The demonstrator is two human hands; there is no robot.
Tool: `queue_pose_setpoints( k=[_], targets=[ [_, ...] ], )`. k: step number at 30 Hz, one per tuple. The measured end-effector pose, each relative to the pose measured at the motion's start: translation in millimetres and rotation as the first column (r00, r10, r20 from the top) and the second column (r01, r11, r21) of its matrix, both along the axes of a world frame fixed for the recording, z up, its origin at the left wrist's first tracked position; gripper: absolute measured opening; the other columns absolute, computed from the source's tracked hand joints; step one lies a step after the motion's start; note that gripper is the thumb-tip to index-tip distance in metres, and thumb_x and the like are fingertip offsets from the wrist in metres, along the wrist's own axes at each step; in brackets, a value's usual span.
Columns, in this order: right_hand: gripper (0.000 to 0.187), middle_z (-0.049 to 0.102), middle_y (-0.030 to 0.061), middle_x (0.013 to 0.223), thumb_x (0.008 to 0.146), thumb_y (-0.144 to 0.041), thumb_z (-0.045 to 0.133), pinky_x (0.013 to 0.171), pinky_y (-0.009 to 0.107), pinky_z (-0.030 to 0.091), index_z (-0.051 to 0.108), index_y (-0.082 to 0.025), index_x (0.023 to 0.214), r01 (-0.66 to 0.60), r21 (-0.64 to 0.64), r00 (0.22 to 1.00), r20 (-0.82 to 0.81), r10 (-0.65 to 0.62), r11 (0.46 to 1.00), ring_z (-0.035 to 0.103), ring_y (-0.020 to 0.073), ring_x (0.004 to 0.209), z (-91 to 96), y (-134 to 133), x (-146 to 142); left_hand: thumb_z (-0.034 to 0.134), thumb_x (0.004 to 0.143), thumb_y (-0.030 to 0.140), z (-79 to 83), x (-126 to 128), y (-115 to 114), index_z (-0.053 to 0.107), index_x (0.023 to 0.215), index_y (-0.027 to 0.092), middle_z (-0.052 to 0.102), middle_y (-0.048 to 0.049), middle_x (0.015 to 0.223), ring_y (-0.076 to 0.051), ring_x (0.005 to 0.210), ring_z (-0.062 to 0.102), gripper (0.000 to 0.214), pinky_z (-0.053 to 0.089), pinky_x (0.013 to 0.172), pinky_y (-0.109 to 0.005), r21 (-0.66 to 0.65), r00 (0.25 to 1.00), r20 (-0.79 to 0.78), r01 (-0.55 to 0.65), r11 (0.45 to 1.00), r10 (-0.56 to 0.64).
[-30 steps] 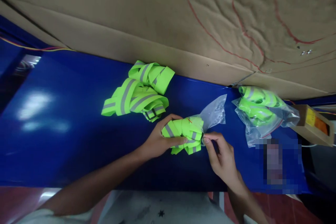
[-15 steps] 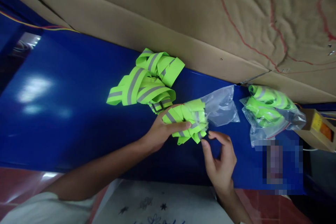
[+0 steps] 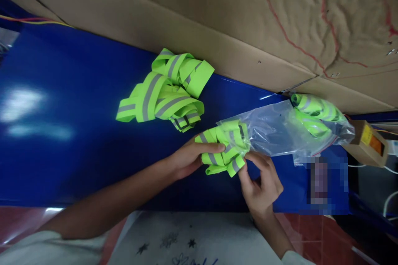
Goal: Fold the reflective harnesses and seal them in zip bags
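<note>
My left hand (image 3: 194, 154) is wrapped round a folded bundle of neon-yellow reflective strap (image 3: 217, 149), its thumb lying across the top. The right part of this bundle sits inside the mouth of a clear plastic bag (image 3: 270, 128), which stretches away to the right. At the bundle's lower right, my right hand (image 3: 261, 178) pinches the bag's edge between thumb and forefinger, close to a strap end; the exact contact is partly hidden. Behind my left hand lies a loose heap of the same reflective strap (image 3: 164, 99) with a black buckle (image 3: 183, 122).
Bagged reflective straps (image 3: 314, 112) lie at the right, beside a small cardboard box (image 3: 367, 143). A brown cardboard wall (image 3: 236, 58) with red lines edges the back of the blue table (image 3: 77, 112). A blurred-out object (image 3: 320, 180) lies near the right edge.
My right hand has closed at the bag's edge. The bag now reaches further over the bundle and is spread out longer to the right. The view has shifted slightly.
</note>
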State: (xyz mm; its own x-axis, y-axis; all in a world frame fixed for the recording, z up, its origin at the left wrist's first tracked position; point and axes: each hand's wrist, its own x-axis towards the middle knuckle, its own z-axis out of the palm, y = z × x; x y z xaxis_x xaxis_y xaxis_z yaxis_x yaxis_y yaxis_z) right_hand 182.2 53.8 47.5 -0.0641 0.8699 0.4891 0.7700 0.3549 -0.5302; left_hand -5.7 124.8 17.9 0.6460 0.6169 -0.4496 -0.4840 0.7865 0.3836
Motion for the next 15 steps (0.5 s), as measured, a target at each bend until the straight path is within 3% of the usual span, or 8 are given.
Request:
queue_pose_setpoints(
  k=[3,7,12,15],
  targets=[
    [0.03,0.072,0.0042,0.097,0.086,-0.001,0.07,0.085,0.033,0.056,0.068,-0.019,0.11,-0.004,0.015,0.998,-0.056,0.004,1.0,0.069,0.018,0.092,-3.9,-1,-3,0.093,0.069,0.026,2.7,3,-4,0.077,0.106,0.015,0.079,-0.0063,0.096,-0.019,0.088,0.074,0.041,0.059,0.083,-0.03,0.017,0.994,-0.072,-0.078,0.997,0.079],
    [0.023,0.069,0.0007,0.09,0.088,-0.003,0.067,0.079,0.03,0.055,0.066,-0.021,0.101,-0.038,-0.081,0.975,-0.223,0.019,0.996,0.065,0.0147,0.083,-11.4,-4,-11,0.095,0.067,0.025,2.8,8,-11,0.075,0.106,0.017,0.077,-0.004,0.098,-0.018,0.087,0.073,0.045,0.058,0.084,-0.03,0.025,0.958,-0.18,-0.221,0.975,0.222],
    [0.019,0.07,0.0024,0.097,0.092,-0.011,0.067,0.086,0.031,0.056,0.062,-0.022,0.107,-0.116,-0.179,0.983,-0.162,0.087,0.977,0.067,0.0162,0.091,-17.4,-6,-12,0.095,0.066,0.027,-0.6,12,-13,0.071,0.108,0.016,0.076,-0.0044,0.101,-0.018,0.091,0.071,0.049,0.056,0.086,-0.031,0.04,0.922,-0.261,-0.286,0.957,0.287],
    [0.028,0.07,0.0042,0.102,0.092,-0.022,0.073,0.085,0.033,0.058,0.06,-0.021,0.116,-0.08,-0.218,0.982,-0.184,0.04,0.973,0.068,0.0181,0.094,-18.4,-6,-10,0.096,0.065,0.029,1.3,12,-13,0.07,0.111,0.016,0.076,-0.0051,0.102,-0.02,0.093,0.071,0.054,0.056,0.088,-0.033,0.042,0.91,-0.297,-0.29,0.956,0.289]
  ],
)
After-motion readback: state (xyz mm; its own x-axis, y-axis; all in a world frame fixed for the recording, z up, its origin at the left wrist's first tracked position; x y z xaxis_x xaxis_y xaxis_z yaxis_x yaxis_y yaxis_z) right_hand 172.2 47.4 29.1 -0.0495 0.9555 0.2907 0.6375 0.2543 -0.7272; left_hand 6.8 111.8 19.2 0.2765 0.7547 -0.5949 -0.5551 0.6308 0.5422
